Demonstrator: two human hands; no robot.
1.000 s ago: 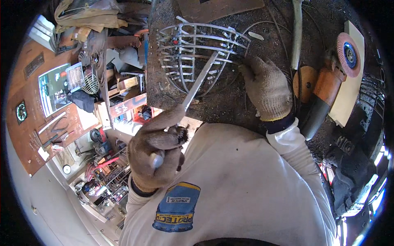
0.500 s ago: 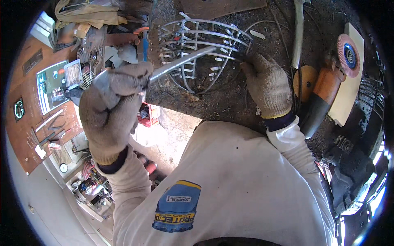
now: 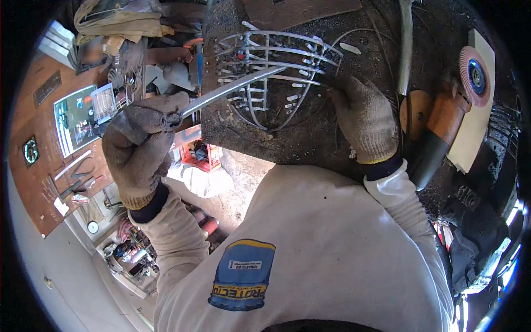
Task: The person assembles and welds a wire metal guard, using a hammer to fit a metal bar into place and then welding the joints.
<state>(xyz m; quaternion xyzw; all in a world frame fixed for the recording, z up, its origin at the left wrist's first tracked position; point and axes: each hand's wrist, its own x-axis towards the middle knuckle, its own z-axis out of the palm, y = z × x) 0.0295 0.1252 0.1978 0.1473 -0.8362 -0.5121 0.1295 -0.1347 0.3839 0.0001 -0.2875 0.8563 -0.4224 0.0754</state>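
My left hand [image 3: 141, 146], in a brown knit glove, is closed round one end of a long grey metal bar [image 3: 235, 87] shaped like a file. The bar slants up to the right, its far end over a curved frame of welded metal rods [image 3: 266, 55]. That frame lies on the dark workbench [image 3: 232, 141], with several short rod pieces in and around it. At the frame's right side, my gloved right hand [image 3: 366, 122] has its fingers closed on the frame's edge; the fingertips are partly hidden.
An angle grinder [image 3: 442, 116] with a pinkish flap disc lies to the right, near a tan disc [image 3: 416, 113] and a pale board [image 3: 470, 133]. A metal pipe [image 3: 405, 50] lies at the back. Left of the bench are a red crate [image 3: 212, 159] and a tool board [image 3: 47, 127].
My left hand has drawn back a little to the left, pulling the bar with it. My right hand stays at the frame's edge. The view has shifted slightly.
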